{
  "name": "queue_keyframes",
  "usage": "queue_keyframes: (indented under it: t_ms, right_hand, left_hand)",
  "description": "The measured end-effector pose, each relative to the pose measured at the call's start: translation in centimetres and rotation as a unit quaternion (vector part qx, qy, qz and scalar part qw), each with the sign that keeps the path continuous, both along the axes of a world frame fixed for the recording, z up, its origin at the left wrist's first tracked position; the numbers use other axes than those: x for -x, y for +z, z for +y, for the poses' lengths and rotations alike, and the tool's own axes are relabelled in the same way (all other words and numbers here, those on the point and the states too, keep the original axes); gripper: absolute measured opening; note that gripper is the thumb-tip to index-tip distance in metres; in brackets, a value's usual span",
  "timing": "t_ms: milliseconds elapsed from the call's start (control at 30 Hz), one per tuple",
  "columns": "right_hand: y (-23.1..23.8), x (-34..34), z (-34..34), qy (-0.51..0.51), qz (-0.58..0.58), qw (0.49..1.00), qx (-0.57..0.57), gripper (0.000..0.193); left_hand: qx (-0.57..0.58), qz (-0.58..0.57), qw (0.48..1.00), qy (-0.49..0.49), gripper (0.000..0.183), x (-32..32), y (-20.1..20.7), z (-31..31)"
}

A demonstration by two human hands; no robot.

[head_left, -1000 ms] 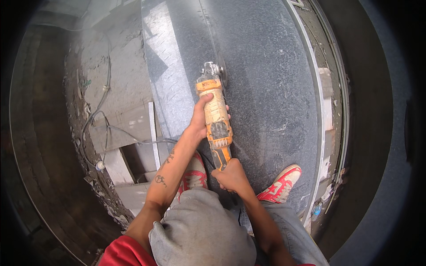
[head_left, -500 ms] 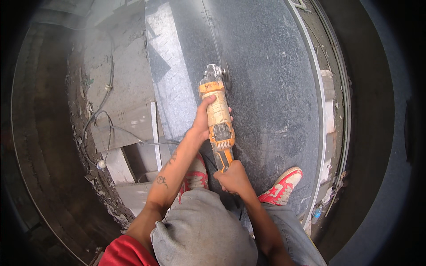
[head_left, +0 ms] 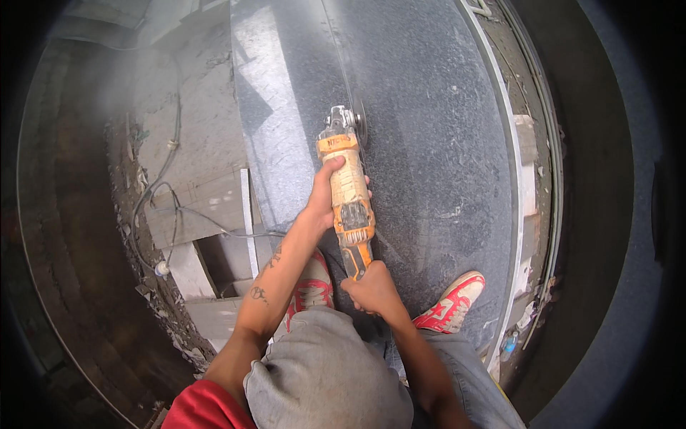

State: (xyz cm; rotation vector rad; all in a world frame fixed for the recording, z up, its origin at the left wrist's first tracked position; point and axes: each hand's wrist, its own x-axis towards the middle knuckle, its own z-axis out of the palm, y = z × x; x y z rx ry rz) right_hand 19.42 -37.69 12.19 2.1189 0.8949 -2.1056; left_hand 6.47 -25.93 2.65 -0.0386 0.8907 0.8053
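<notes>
An orange, dust-coated angle grinder (head_left: 348, 179) points away from me over a dark grey speckled stone slab (head_left: 429, 164). My left hand (head_left: 326, 191) wraps round its body, thumb on top. My right hand (head_left: 373, 286) is closed round the rear handle, where any switch is hidden. On the right of the tool's head, the cutting disc (head_left: 361, 121) stands on edge at a thin straight line (head_left: 333, 32) that runs up the slab. Whether the disc is sunk into the stone I cannot tell.
A grey power cable (head_left: 174, 154) with a taped joint loops over boards and rubble at left, passing toward my feet. My red and white shoes (head_left: 453, 302) stand on the slab. Its pale right edge (head_left: 516, 164) borders a debris strip with a small bottle (head_left: 509, 343). Dust hazes the upper left.
The grinder and both hands have shifted slightly left and toward me in the picture. My grip is the same. More of a pale line shows on the slab beside the handle.
</notes>
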Motion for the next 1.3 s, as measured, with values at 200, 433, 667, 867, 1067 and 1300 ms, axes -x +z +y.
queue_keyframes:
  t_ms: [200, 433, 667, 867, 1067, 1300]
  right_hand:
    - [-0.8, -0.1, 0.9, -0.006, 0.025, 0.999, -0.033, 0.020]
    - [-1.3, -0.2, 2.2, -0.027, 0.050, 0.998, -0.031, 0.020]
    - [0.4, 0.0, 0.1, 0.010, -0.004, 1.000, 0.004, 0.023]
    - [0.5, -0.2, -0.4, 0.002, -0.012, 1.000, 0.004, 0.024]
    - [0.5, -0.4, -1.0, 0.002, -0.008, 1.000, 0.007, 0.024]
    - [0.5, -0.6, -1.9, 0.019, -0.021, 0.999, 0.013, 0.024]
  left_hand:
    - [-0.035, 0.009, 0.999, -0.002, 0.056, 0.2, -0.3, 1.4]
    - [-0.019, 0.027, 0.999, -0.003, 0.057, 0.1, -0.1, 2.8]
    - [-0.019, 0.016, 1.000, -0.006, 0.060, 0.1, 0.0, -0.4]
    - [-0.035, -0.002, 0.999, 0.000, 0.054, -0.2, 0.2, -0.8]
    - [-0.023, -0.006, 1.000, 0.003, 0.053, -0.4, 0.6, -1.4]
    - [-0.005, 0.023, 1.000, -0.012, 0.061, -0.6, 0.7, -2.2]
